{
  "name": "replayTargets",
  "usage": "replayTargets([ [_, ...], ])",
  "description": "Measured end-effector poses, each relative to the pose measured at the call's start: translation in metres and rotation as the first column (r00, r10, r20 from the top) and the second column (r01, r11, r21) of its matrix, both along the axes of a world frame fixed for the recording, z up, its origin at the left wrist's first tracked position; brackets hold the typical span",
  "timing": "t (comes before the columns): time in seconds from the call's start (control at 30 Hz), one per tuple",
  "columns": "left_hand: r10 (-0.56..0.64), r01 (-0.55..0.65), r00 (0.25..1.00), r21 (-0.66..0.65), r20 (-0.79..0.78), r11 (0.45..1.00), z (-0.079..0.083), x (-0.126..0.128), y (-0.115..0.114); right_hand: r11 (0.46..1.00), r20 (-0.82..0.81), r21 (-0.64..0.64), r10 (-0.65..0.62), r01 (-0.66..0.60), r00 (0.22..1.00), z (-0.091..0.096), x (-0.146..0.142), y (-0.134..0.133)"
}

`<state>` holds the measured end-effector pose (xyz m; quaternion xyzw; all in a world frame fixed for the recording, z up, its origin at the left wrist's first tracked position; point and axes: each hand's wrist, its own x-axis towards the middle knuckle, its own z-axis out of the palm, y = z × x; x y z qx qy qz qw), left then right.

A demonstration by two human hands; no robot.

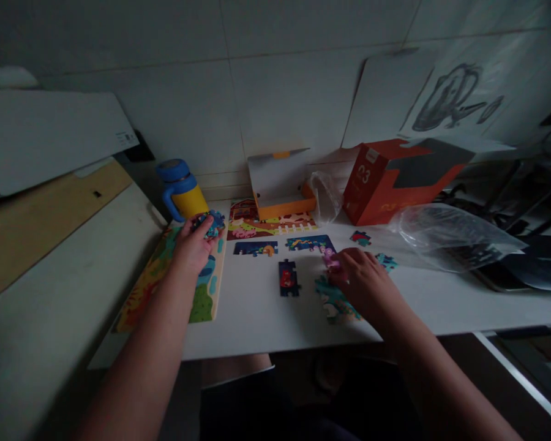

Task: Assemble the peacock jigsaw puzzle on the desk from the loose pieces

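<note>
Raised over the left of the table, my left hand (196, 242) is closed around several blue jigsaw puzzle pieces (215, 223). My right hand (360, 275) pinches a puzzle piece with a pink figure (330, 262), its fingertips partly hidden. Just below lies a joined teal section (335, 303), partly covered by that hand. Left of it is a dark blue piece with a red creature (288, 278). Two joined dark blue strips, one (256, 248) on the left and one (308, 243) on the right, lie farther back. Loose pieces, one red and green (360, 237) and one teal (386, 262), lie to the right.
A colourful picture board (204, 306) lies under my left arm; a farm picture (243, 228) lies behind. At the back stand a blue and yellow flask (188, 195), an open orange box (287, 209) and a larger orange box (371, 184). Clear plastic bags (459, 236) lie right.
</note>
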<state>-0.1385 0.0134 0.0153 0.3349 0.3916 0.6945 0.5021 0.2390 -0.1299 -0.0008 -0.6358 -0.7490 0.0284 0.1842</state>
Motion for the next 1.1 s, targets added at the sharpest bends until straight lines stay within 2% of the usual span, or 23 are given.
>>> replayTargets([
  [0.07, -0.029, 0.03, 0.999, -0.025, 0.032, 0.999, -0.006, 0.003, -0.002, 0.991, 0.029, 0.006, 0.136, -0.137, 0.99, -0.003, -0.02, 0.0],
  [0.17, -0.075, 0.078, 0.996, -0.049, 0.052, 0.996, -0.008, 0.009, -0.008, 0.945, 0.031, -0.135, 0.305, -0.299, 0.952, -0.003, -0.05, 0.002],
  [0.23, -0.091, 0.095, 0.994, -0.064, 0.055, 0.993, -0.007, 0.01, -0.011, 0.914, 0.027, -0.23, 0.348, -0.333, 0.937, -0.002, -0.065, 0.005],
  [0.3, -0.105, 0.11, 0.993, -0.094, 0.061, 0.989, -0.006, 0.01, -0.013, 0.892, 0.023, -0.262, 0.387, -0.368, 0.922, -0.001, -0.076, 0.007],
  [0.47, -0.176, 0.176, 0.984, -0.26, 0.025, 0.949, -0.006, 0.006, -0.014, 0.866, 0.068, -0.248, 0.462, -0.433, 0.884, 0.001, -0.108, 0.006],
  [0.6, -0.225, 0.225, 0.974, -0.298, 0.032, 0.928, -0.007, 0.004, -0.014, 0.831, 0.057, -0.229, 0.531, -0.506, 0.846, 0.005, -0.133, 0.011],
  [0.87, -0.299, 0.291, 0.953, -0.374, 0.037, 0.881, -0.003, 0.007, -0.018, 0.782, -0.009, -0.226, 0.595, -0.581, 0.804, 0.013, -0.143, 0.033],
  [1.1, -0.287, 0.275, 0.958, -0.396, 0.03, 0.876, -0.001, 0.007, -0.019, 0.765, -0.05, -0.235, 0.607, -0.6, 0.793, 0.011, -0.144, 0.041],
])
